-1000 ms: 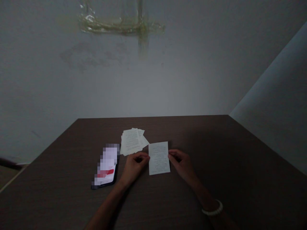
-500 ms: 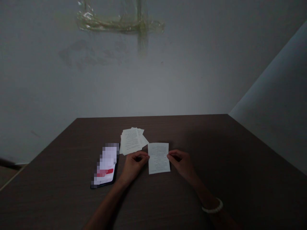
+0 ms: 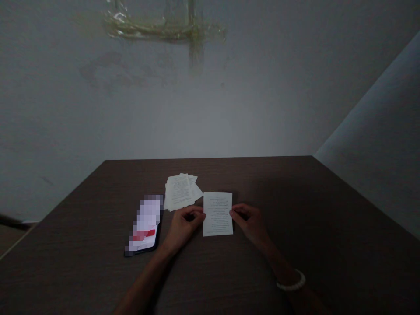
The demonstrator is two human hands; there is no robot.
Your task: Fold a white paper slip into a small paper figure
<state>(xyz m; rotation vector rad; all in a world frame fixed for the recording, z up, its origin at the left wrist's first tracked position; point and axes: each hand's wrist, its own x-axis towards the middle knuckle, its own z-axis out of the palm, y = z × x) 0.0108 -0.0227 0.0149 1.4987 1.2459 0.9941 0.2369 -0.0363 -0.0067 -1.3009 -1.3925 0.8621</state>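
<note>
Left grip, right grip both pinched, facing each other; forearms angled inward.

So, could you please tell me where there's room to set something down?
The wood-grain table is bare from the right hand to the right edge, and from the smartphone to the left edge. It's crowded around the left hand: smartphone, printed paper slips and held sheet.

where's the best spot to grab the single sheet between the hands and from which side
Probably the middle of the near edge of the sheet, coming from the near side: the left hand and right hand pinch its side edges, the paper pile lies by its far left corner, and the near edge is uncovered.
</note>
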